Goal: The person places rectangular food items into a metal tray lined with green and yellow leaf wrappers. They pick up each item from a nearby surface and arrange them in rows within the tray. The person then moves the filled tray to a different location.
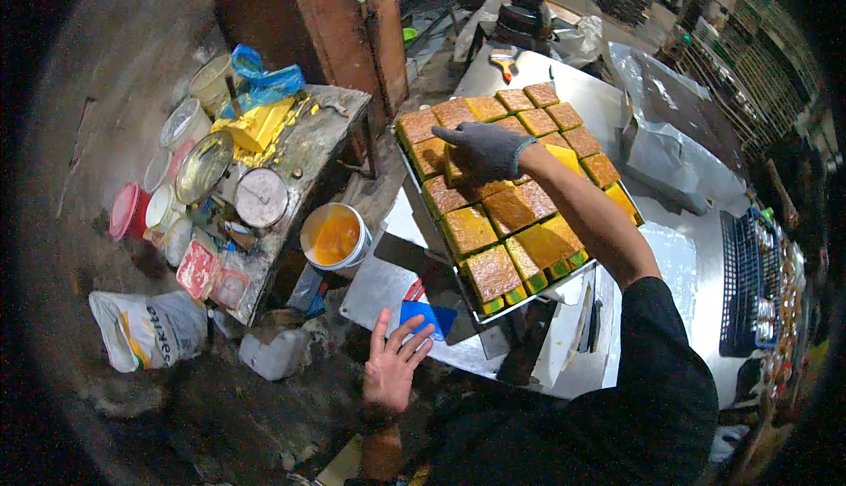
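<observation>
My right hand, in a dark grey glove, reaches over a block of sponge cake cut into square pieces. Its index finger stretches out to the left above the pieces; the other fingers are partly hidden under the palm. No piece is visibly lifted. Brown tops and yellow and green layers mark the cake, which sits on a pale tray or board. My bare left hand is open and empty, palm up with fingers spread, in front of the metal table. A blue flat object lies just beyond its fingertips.
A brush lies behind the cake. Left of the table stands a white bucket with orange contents. A cluttered side table holds tubs, a blue bag and yellow blocks. On the right are a foil-like sheet and a blue crate.
</observation>
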The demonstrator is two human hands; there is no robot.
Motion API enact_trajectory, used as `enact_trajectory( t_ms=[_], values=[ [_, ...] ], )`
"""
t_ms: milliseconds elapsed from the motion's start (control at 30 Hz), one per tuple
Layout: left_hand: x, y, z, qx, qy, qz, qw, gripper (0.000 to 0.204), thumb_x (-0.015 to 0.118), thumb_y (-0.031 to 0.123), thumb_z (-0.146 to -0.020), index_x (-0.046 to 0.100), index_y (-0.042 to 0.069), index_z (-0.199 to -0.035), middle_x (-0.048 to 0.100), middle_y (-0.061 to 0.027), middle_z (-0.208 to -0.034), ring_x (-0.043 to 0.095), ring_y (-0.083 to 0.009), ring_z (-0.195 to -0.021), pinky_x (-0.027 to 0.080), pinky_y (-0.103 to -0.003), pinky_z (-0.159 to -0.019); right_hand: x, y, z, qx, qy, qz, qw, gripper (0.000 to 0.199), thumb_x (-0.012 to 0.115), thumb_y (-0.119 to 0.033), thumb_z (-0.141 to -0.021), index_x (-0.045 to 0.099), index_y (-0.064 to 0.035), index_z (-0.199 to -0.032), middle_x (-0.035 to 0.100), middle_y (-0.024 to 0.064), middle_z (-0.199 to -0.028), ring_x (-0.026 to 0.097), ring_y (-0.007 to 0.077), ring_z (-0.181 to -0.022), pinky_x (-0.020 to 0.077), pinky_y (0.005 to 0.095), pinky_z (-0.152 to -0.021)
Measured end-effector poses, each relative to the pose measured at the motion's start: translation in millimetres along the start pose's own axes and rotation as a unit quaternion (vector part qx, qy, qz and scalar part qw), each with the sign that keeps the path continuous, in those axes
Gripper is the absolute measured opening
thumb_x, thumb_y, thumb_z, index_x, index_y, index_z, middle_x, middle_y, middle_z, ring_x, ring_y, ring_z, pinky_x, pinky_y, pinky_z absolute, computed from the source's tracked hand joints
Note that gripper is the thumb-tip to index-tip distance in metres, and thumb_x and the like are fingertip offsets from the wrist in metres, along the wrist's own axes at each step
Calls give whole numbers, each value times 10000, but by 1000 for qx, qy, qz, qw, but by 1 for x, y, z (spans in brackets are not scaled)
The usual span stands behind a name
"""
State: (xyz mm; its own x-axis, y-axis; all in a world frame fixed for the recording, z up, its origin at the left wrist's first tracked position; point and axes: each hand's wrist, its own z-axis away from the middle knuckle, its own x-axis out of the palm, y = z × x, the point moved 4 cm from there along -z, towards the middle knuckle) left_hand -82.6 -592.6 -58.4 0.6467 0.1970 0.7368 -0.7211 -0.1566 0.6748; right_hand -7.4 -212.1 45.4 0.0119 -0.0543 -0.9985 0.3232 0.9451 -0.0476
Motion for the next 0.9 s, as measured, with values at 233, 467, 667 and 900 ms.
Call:
enact_trajectory(
  t_ms=[233, 467, 667, 900],
  values=[
    [7, -12, -23, 1, -52, -50, 997, 1053, 612, 656, -922, 79, 84, -1628, 395, -315, -1527, 432, -505, -1388, 341, -619, -1167, -26, -11, 52, -4, 125, -60, 990, 849, 761, -394, -846, 389, -66, -1534, 576, 251, -1349, 589, 423, -1187, 496, 491, -995],
    [-71, -27, -30, -51, 161, -178, 969, 689, 534, 553, -1027, 476, -9, -1421, 657, -194, -1161, 660, -327, -1107, 509, -450, -1012, -4, -79, 255, 101, 261, -307, 910, 848, 810, -310, -836, 408, -86, -1548, 541, 225, -1448, 546, 382, -1311, 443, 452, -1105],
    [-101, -20, -25, 18, 270, -296, 916, 284, 618, 237, -1038, 557, 33, -1226, 661, -62, -903, 688, -206, -863, 566, -346, -795, 88, -116, 424, 401, 129, -420, 804, 588, 765, -213, -906, 563, -72, -1440, 687, 174, -1289, 661, 259, -1191, 521, 392, -1024],
    [-50, -21, -39, 30, 264, -382, 885, 563, 685, 139, -988, 425, 65, -1481, 605, -95, -1293, 633, -236, -1178, 520, -373, -916, 137, -154, 600, 567, 307, -442, 623, 498, 688, -73, -962, 559, -23, -1440, 712, 133, -1176, 659, 186, -1087, 528, 334, -986]
  ],
)
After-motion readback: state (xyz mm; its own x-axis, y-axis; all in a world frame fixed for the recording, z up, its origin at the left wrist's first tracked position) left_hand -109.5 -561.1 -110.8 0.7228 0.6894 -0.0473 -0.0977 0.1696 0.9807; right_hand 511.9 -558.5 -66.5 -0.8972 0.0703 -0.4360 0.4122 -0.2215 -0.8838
